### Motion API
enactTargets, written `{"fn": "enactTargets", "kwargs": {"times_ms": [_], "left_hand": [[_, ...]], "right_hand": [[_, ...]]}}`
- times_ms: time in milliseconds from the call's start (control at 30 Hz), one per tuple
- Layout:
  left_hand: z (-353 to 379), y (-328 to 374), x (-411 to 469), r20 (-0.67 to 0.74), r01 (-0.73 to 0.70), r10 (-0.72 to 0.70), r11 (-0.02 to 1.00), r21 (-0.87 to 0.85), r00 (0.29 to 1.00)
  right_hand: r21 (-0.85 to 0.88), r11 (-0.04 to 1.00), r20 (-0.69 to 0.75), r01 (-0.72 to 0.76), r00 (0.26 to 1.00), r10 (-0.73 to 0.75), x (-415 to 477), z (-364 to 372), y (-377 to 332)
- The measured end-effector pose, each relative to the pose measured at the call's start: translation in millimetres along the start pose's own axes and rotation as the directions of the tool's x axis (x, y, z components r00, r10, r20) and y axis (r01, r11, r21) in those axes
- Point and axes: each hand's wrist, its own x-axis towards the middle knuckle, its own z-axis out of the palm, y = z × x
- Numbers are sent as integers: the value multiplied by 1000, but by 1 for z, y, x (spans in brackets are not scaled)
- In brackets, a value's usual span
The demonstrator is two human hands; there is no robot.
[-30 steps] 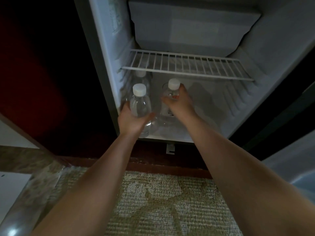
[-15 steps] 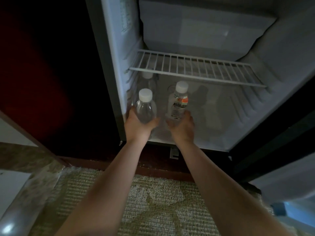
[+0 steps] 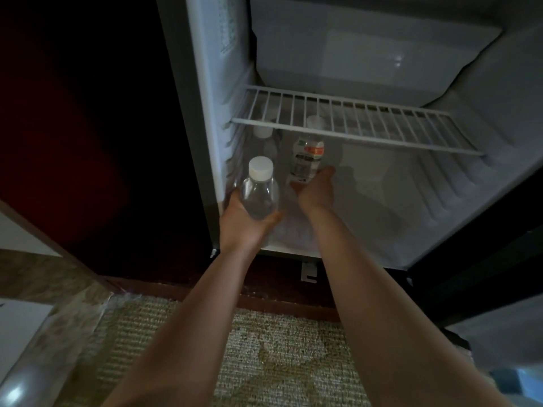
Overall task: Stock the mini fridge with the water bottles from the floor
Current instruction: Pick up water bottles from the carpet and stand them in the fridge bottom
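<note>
Left hand wraps its fingers around a clear water bottle with a white cap, at the front left of the mini fridge floor. Just right of it, the right hand reaches with loose fingers to a labeled bottle, maybe touching its bottom. Behind the held bottle stands another bottle. Above them is a wire shelf.

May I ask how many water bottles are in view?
3: a clear bottle in the left hand, a labelled bottle on the fridge floor by the right hand, a third bottle at back left. Others may be hidden.
</note>
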Motion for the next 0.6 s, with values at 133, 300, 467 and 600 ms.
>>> {"fn": "enactTargets", "kwargs": {"times_ms": [133,300,467,600], "left_hand": [[0,-3,2,13,-12,12,1000,3,1000],[-1,-2,3,21,-7,6,1000,22,1000],[-2,-2,3,26,-1,0,999,39,1000],[-4,4,1,39,24,-25,999,35,999]], "right_hand": [[-62,997,-4,51,999,-52,7,5,-4],[-97,991,62,96,994,-91,17,7,-11],[-113,985,166,128,980,-108,20,5,-9],[-39,995,150,97,985,-90,7,0,-4]]}}
